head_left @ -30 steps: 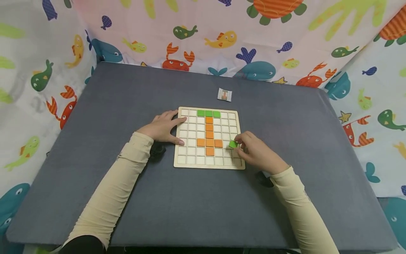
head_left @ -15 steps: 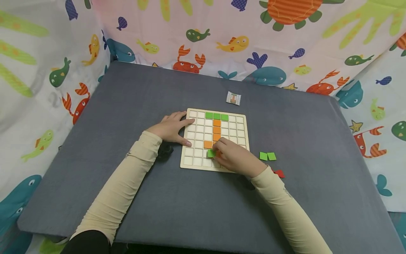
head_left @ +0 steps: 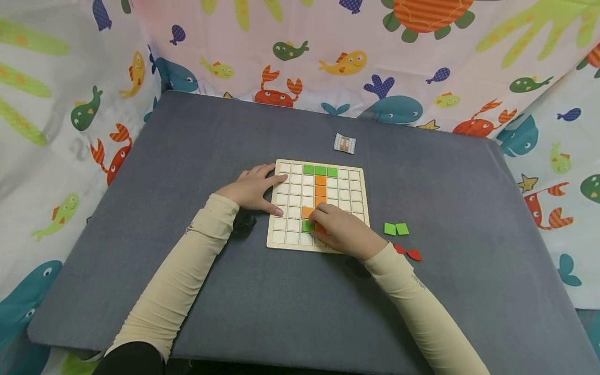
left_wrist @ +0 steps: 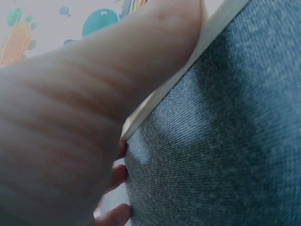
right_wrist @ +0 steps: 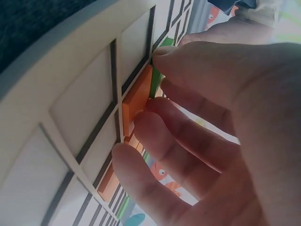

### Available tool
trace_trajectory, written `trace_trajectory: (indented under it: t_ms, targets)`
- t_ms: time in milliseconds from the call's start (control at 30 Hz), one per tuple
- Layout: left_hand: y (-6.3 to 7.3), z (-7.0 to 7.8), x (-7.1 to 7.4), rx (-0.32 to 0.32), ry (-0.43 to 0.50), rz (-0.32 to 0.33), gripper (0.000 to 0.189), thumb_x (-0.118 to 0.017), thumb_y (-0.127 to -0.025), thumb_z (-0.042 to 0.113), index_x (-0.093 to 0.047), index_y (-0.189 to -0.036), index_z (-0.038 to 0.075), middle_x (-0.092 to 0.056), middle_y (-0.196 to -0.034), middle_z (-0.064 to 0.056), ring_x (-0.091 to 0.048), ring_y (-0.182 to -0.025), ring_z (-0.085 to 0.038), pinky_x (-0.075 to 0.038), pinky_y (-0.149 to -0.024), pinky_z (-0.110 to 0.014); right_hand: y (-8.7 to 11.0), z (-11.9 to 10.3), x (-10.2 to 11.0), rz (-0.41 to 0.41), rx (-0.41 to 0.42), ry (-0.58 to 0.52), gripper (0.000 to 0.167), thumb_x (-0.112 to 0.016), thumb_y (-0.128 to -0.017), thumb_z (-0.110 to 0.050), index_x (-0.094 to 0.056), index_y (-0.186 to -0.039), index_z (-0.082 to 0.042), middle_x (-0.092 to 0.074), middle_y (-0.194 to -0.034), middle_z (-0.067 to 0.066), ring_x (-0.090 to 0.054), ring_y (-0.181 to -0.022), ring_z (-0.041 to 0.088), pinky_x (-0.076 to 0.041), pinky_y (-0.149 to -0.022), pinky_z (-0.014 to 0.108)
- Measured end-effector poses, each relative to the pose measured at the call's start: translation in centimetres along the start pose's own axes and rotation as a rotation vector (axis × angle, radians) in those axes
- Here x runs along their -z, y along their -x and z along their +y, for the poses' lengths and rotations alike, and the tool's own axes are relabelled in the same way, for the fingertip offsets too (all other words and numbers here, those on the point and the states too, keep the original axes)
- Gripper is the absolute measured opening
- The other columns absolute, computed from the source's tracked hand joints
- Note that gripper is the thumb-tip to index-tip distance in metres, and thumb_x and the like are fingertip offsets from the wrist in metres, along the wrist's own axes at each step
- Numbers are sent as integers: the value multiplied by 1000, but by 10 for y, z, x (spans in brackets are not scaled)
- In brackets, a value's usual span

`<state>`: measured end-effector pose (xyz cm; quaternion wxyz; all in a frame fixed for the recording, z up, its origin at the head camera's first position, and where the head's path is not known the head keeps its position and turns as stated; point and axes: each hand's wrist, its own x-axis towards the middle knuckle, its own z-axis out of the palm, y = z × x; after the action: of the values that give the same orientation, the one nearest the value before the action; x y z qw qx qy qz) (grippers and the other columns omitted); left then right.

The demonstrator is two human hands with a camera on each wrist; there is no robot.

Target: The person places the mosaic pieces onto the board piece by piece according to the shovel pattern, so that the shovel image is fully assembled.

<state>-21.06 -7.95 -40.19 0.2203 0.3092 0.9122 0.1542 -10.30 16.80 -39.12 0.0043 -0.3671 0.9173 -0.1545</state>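
A wooden grid board with white cells lies mid-table. Three green square tiles sit in its top row, and a column of orange tiles runs below them. My right hand pinches another green tile at the cell left of the lowest orange tile. In the right wrist view, the thumb touches this green tile beside an orange tile. My left hand rests on the board's left edge with its fingers spread. The right hand hides some lower cells.
Two green tiles and red pieces lie on the grey table right of the board, near the right wrist. A small card with a printed grid pattern lies behind the board. A patterned curtain surrounds the table.
My right hand has carried the green tile leftward from the board's right side, then slightly farther left and down at the cell. The left hand has stayed on the board. The head view has shifted.
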Motion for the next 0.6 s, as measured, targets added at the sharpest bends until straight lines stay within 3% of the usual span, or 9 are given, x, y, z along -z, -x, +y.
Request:
trace_trajectory:
  t_ms: [600]
  targets:
    - [2,1,1,5,11,-13,100,-70,-76,62,-21,-154,26,-5,-161,-13,-5,-147,-33,-12,-114,-55,-2,0,-2,2,11,17,14,-70,-88,-12,-67,-101,-11,-60,-97,1,-55,-85,13,-49,-74,27]
